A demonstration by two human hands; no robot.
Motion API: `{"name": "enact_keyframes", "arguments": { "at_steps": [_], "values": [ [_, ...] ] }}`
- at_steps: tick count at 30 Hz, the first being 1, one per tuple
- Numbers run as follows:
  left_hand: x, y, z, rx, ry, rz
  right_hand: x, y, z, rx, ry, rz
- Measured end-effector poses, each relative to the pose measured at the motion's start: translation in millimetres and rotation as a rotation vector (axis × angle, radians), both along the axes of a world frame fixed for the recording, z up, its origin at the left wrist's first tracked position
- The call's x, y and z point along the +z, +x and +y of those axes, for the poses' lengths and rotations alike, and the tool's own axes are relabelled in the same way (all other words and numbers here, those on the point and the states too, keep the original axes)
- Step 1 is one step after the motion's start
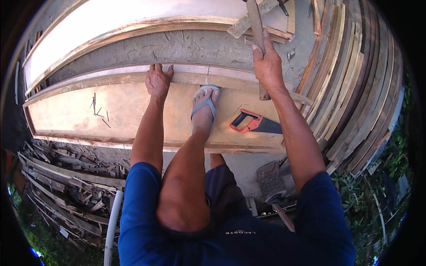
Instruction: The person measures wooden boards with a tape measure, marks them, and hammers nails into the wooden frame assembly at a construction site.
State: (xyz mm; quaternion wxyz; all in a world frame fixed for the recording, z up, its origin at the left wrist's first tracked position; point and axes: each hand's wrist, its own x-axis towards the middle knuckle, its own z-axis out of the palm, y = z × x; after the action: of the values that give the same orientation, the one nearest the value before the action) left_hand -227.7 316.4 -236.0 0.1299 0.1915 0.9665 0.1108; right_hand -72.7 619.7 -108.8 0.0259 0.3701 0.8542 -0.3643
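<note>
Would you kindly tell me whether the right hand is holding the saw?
No, the saw lies on the wooden panel, while the right hand grips a wooden handle.

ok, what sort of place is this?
Probably an outdoor carpentry yard: long planks stacked at right, scrap wood heaped at lower left, and a saw and nails lying on a framed panel.

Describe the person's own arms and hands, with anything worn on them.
The left hand and right hand are bare: no gloves, watch or bracelet shows. Both forearms are uncovered too. Above them are the short blue sleeves of a shirt.
</note>
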Motion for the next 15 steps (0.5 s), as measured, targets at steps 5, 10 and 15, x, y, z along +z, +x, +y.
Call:
{"name": "enact_keyframes", "arguments": {
  "at_steps": [5, 10, 15],
  "values": [
    [3, -3, -11, 0.034, -0.058, -0.008, 33, -7, -10, 0.278, -0.603, -0.723],
    [2, -6, -7, 0.012, -0.037, -0.002, 46, -26, 13, 0.08, -0.285, -0.291],
    [1, -8, -10, 0.018, -0.016, -0.027, 12, 5, -23, 0.18, -0.205, -0.295]
  ]
}}
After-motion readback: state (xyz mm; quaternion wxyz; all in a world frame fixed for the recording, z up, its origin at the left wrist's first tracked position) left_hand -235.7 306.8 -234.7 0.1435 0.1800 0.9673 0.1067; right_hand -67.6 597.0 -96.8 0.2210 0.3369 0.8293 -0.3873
